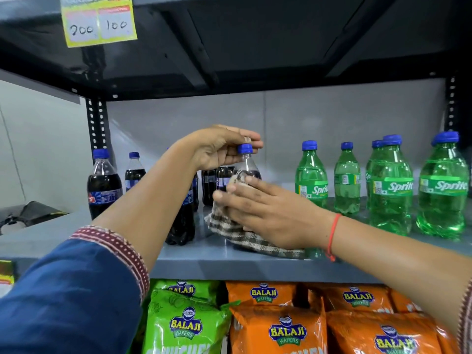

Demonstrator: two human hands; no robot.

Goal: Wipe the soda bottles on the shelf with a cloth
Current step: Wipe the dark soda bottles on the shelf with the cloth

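A dark cola bottle with a blue cap stands upright at the middle of the grey shelf. My left hand pinches its cap from above. My right hand presses a brown-and-white checked cloth against the bottle's body; the cloth's lower end trails on the shelf. More cola bottles stand to the left and behind, partly hidden by my left forearm. Several green Sprite bottles stand to the right.
A black upper shelf hangs low overhead, with a yellow price tag at its front edge. Green and orange Balaji wafer bags fill the shelf below. A perforated black upright stands at the back left.
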